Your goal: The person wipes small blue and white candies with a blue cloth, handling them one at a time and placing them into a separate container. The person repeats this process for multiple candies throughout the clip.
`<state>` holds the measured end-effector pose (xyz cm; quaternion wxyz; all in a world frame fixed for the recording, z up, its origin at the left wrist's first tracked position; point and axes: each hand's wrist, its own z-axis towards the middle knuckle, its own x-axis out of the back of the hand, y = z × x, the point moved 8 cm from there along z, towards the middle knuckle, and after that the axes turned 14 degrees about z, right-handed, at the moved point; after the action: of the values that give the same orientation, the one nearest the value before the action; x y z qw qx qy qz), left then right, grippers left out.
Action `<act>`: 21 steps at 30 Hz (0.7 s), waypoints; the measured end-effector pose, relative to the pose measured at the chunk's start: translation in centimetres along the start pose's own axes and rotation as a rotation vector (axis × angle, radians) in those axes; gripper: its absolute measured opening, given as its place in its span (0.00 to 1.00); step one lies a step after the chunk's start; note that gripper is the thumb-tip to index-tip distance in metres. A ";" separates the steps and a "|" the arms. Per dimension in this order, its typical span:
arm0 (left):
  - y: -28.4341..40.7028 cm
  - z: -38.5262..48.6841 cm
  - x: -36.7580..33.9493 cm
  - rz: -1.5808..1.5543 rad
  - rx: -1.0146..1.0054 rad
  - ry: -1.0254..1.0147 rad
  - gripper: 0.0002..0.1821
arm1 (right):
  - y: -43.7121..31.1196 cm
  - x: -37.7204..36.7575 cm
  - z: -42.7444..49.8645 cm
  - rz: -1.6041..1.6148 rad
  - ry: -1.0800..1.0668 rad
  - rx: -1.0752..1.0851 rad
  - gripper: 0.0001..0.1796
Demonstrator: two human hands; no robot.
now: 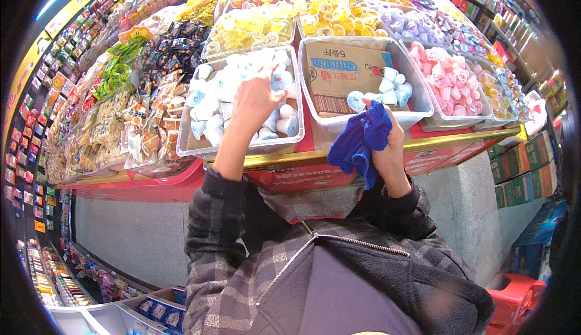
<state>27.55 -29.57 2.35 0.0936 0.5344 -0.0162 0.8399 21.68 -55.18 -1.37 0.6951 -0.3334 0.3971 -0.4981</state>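
My left hand [258, 94] reaches over a clear plastic bin [179, 140] of white jelly cups [206, 103], its fingers spread among them; whether it grips a cup cannot be told. In my right hand [388, 153] is a crumpled blue cloth [358, 142], held at the front wall of a second clear bin [426, 108]. A printed cardboard sheet [336, 85] lines that bin, and several white cups [389, 85] lie at its right side. One cup [356, 100] with a printed lid lies just left of my right fingertips.
Behind stand bins of yellow jelly cups [254, 31] and purple ones [411, 24]. Pink cups [449, 81] fill a bin at the right. Wrapped snacks [154, 126] are heaped at the left. A gold-coloured edge [454, 140] runs along the display front. A red plastic stool [517, 294] stands at lower right.
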 end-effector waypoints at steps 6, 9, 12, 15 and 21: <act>6.8 -5.4 2.0 -0.317 -0.051 0.123 0.28 | -1.2 -5.0 1.1 -0.248 -0.201 0.162 0.26; 10.5 -7.2 2.3 -0.271 -0.205 0.101 0.29 | 1.0 -6.0 0.1 -0.198 -0.264 0.038 0.23; 10.9 -7.9 2.7 -0.266 -0.243 0.094 0.30 | 0.1 -5.7 -0.3 -0.276 -0.228 0.033 0.18; 11.1 -8.0 2.5 -0.354 -0.214 0.049 0.32 | 1.0 -5.0 -0.4 -0.290 -0.182 -0.008 0.15; 11.0 -7.9 2.1 -0.487 -0.176 0.052 0.31 | 3.0 -2.9 -0.8 -0.112 -0.085 -0.135 0.10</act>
<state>17.72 -39.09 1.69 0.3394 0.4908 0.0421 0.8014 21.69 -51.59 -3.68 0.6580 -0.4221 0.3808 -0.4938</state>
